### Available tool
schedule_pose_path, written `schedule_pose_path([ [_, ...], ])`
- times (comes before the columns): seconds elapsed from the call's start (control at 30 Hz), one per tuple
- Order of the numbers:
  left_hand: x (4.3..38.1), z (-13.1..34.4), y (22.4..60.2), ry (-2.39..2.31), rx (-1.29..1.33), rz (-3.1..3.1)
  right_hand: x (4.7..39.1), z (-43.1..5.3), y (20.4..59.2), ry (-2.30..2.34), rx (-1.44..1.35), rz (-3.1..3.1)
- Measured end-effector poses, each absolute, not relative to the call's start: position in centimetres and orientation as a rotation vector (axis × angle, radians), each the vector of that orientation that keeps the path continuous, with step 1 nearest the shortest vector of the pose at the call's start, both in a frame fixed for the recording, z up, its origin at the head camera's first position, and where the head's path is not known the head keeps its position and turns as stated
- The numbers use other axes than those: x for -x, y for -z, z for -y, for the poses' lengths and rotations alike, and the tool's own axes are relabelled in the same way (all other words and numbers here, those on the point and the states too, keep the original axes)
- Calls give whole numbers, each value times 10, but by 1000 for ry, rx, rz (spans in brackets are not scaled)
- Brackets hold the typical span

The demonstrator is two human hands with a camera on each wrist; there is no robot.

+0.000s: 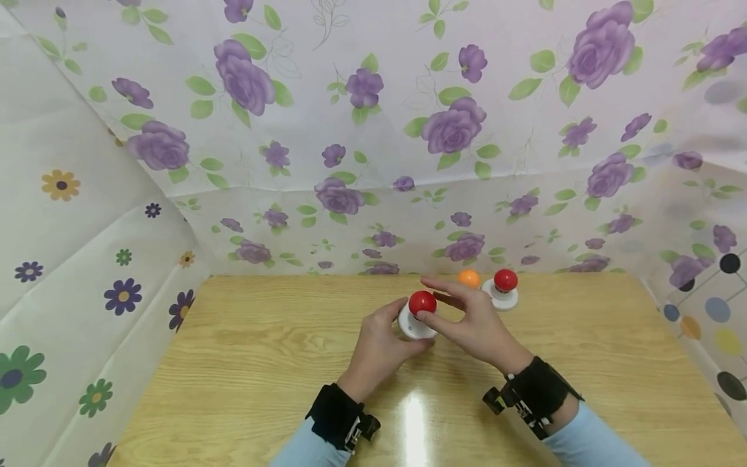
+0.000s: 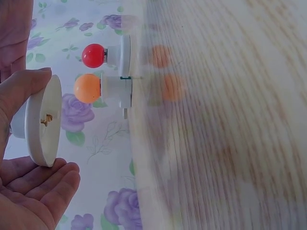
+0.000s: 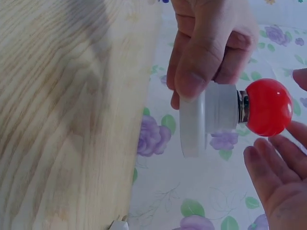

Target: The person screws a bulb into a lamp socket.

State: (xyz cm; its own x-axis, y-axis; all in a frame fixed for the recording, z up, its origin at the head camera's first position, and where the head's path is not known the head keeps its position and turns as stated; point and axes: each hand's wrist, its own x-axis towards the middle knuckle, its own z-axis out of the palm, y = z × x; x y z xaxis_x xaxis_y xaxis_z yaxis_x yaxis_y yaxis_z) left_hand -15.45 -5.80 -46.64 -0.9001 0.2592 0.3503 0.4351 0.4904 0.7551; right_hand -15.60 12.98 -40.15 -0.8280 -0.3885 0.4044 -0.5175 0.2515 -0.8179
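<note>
My left hand (image 1: 382,340) grips a white round lamp holder (image 1: 413,326) by its rim, raised off the table. In the left wrist view the holder's hollow underside shows small brass contacts (image 2: 46,120). A red bulb (image 3: 268,107) sits in the holder, its metal collar partly visible in the right wrist view. Around that bulb are the loosely spread fingers of my right hand (image 1: 469,321). One fingertip (image 3: 301,79) stands apart from the glass; other fingers lie close beside it, contact unclear.
Behind my right hand, a second red bulb (image 1: 505,280) stands upright in a white holder (image 1: 500,299). Next to it is an orange bulb (image 1: 469,279), its holder hidden in the head view. The wooden table (image 1: 262,363) meets flowered cloth (image 1: 350,220) at the back and sides.
</note>
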Motion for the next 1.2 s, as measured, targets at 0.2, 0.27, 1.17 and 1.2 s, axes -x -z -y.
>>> schedule_pose_path([
  [0.2, 155, 58, 467, 1374, 600, 2542, 167, -136, 419, -1669, -959, 2415],
  [0.27, 156, 58, 468, 1377, 606, 2537, 167, -136, 420, -1680, -966, 2417],
  [1.17, 155, 57, 468, 1377, 615, 2524, 150, -124, 397, -1544, -790, 2316],
  [1.2, 155, 57, 467, 1373, 612, 2529, 152, -126, 400, -1542, -797, 2321],
])
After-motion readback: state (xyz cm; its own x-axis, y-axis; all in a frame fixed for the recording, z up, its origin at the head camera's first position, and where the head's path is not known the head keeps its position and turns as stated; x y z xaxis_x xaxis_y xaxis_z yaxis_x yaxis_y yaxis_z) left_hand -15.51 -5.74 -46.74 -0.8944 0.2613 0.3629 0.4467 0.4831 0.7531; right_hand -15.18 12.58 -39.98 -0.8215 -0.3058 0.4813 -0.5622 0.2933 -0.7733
